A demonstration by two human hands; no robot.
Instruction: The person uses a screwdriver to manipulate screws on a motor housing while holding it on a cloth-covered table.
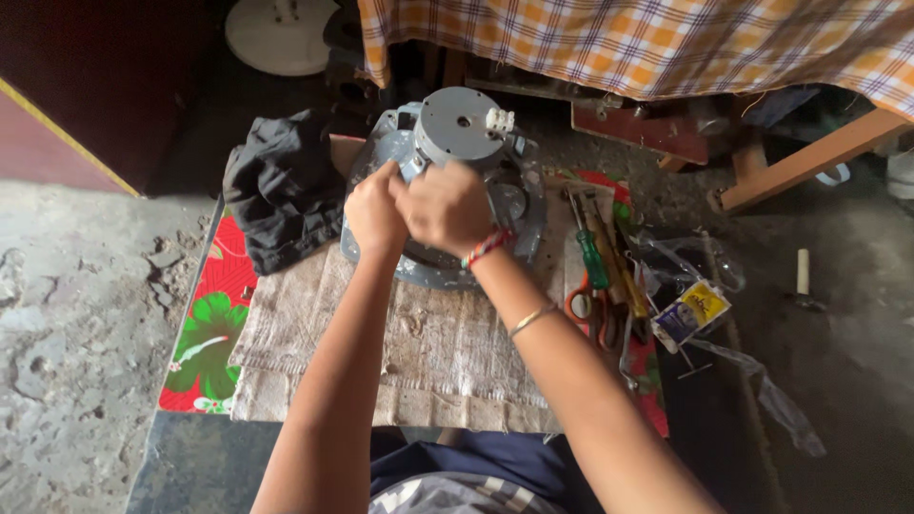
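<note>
A grey round metal speaker frame (522,205) with a disc-shaped magnet (457,124) on top lies face down on a worn woven mat (447,347). Both my hands are bunched together on its near left side, just under the magnet. My left hand (374,211) has its fingers closed against the frame. My right hand (446,205), with a red thread band and a thin bangle on the wrist, presses beside it. What the fingers pinch is hidden. A small white terminal block (499,119) sits on the magnet's right edge.
A black cloth (283,186) lies left of the speaker. Screwdrivers (590,249), orange-handled scissors (592,309) and a small packet (692,312) lie to the right. A red floral sheet (205,333) is under the mat. A checked cloth (647,38) hangs behind.
</note>
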